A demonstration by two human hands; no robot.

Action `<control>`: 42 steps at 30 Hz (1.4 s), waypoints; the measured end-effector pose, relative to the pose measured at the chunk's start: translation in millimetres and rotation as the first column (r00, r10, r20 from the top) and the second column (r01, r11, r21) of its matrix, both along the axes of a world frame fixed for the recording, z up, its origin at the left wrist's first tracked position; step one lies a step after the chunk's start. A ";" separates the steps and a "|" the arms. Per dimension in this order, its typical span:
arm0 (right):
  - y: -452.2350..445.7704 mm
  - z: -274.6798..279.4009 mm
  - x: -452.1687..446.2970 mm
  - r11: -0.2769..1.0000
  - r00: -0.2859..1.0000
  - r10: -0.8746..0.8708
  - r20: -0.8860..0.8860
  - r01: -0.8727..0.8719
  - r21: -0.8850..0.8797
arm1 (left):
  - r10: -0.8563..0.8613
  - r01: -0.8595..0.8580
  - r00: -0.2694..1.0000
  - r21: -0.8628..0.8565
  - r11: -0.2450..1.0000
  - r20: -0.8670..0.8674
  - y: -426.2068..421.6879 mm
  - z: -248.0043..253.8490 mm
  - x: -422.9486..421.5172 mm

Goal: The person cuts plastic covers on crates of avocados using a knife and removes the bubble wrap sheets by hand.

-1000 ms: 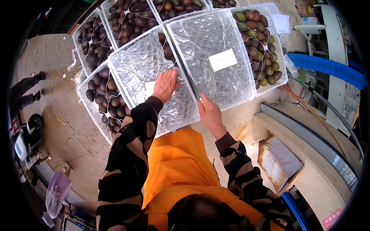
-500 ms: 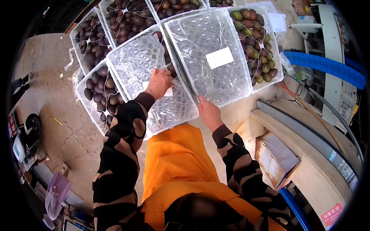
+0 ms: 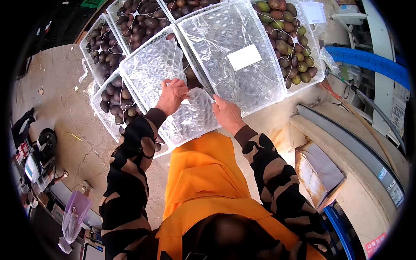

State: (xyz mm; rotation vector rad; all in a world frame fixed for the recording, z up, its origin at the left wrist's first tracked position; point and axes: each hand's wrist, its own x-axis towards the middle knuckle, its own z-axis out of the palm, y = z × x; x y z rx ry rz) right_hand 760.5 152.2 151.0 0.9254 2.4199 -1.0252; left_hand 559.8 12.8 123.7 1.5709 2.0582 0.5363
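My left hand [image 3: 172,96] is over the near part of a white plastic crate [image 3: 178,144], its fingers bent onto a clear bubbled plastic sheet [image 3: 156,60]. A sliver of white label shows under the fingers. Along the sheet's right side, dark oval fruit [image 3: 190,73] lies uncovered. My right hand [image 3: 228,115] pinches the upper edge where this crate meets the neighbouring one, thumb and fingers closed on the rim. That neighbouring crate [image 3: 262,103] is covered by another clear bubbled sheet [image 3: 216,39] with a white label [image 3: 244,57] on it.
More crates of dark fruit [image 3: 145,19] stand behind and to the left. Greenish-brown fruit [image 3: 294,47] fills a crate at the right. A worn box [image 3: 320,171] sits by a grey-edged ledge [image 3: 346,134]. A blue beam [image 3: 368,60] is farther right. A parked scooter [image 3: 41,149] is at left.
My left hand has shifted slightly left and down across the sheet, and more of the label is covered. My right hand stays at the crate edge. The view has tilted a little.
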 end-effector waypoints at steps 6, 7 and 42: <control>11.0 29.8 56.3 0.893 0.855 -0.396 -0.335 0.444 0.077 | 0.466 -0.442 0.864 0.153 0.884 -0.193 -5.4 7.1 14.7; 0.7 28.7 73.9 0.880 0.844 -0.429 -0.322 0.471 0.065 | 0.446 -0.418 0.877 0.174 0.892 -0.180 -8.1 9.2 21.0; -294.1 -15.1 123.2 0.539 0.659 -0.749 0.075 0.671 -0.509 | -0.836 0.818 0.544 -0.268 0.508 0.074 -16.6 -5.5 53.2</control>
